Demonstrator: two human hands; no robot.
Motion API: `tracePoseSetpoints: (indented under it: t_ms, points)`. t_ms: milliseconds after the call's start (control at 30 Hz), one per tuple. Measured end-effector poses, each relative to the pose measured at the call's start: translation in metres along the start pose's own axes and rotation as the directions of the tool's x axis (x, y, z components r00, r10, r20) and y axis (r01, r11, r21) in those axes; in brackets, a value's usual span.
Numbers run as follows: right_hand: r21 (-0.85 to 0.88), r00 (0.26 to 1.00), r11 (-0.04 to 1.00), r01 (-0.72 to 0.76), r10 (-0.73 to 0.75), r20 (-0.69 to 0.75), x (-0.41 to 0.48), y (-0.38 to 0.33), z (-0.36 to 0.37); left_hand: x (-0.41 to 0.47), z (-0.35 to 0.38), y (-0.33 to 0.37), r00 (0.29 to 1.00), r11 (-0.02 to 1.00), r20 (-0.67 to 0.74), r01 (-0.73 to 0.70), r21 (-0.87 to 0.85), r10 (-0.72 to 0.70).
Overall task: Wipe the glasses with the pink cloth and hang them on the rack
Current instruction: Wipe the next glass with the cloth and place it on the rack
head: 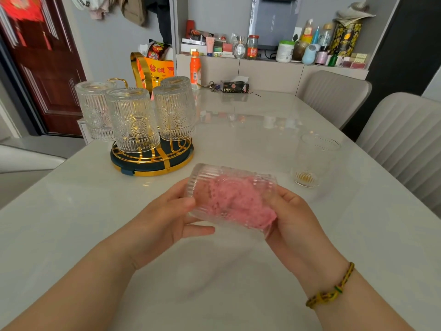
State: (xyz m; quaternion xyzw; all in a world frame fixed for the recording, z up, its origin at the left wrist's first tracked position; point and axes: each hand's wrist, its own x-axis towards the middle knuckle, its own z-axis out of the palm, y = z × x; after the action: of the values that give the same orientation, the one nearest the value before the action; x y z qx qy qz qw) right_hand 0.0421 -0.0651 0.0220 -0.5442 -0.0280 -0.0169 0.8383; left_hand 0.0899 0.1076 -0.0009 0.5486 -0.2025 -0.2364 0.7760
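Observation:
A ribbed clear glass [214,173] lies on its side above the table's near middle. My left hand [167,216] grips its base end. The pink cloth [236,201] is stuffed inside the glass, and my right hand [291,218] holds the cloth at the glass's mouth, fingers reaching in. To the left stands the gold rack [152,161] on a dark round base, with several embossed glasses [133,120] hung upside down on it. One more glass [312,161] stands upright on the table at the right.
The white glossy table [238,271] carries an orange bottle [195,70], keys and a dark tissue pack [235,87] at its far end. Two grey chairs [405,144] stand along the right side. A cluttered shelf [274,48] runs behind.

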Motion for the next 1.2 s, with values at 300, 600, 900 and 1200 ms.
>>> tracePoseSetpoints:
  t_ms: [300, 600, 900, 1200]
  points:
    - [-0.67, 0.926, 0.643, 0.371, -0.304, 0.222, -0.003, 0.005, 0.004, 0.001, 0.009, -0.003, 0.967, 0.994, -0.242, 0.091, 0.052, -0.076]
    - [-0.345, 0.993, 0.933, 0.105, -0.118, -0.017, 0.006, 0.013, -0.008, 0.001, 0.006, -0.003, 0.987, 0.994, -0.129, 0.104, 0.029, -0.1]
    - [-0.478, 0.97, 0.854, 0.207, -0.118, 0.211, 0.0, 0.002, 0.001, -0.003, 0.008, 0.0, 0.98, 0.992, -0.162, 0.123, 0.041, -0.115]
    - [-0.51, 0.956, 0.809, 0.291, -0.268, 0.12, 0.005, -0.004, -0.005, 0.003, 0.003, 0.002, 0.967, 0.998, -0.253, 0.027, -0.048, -0.039]
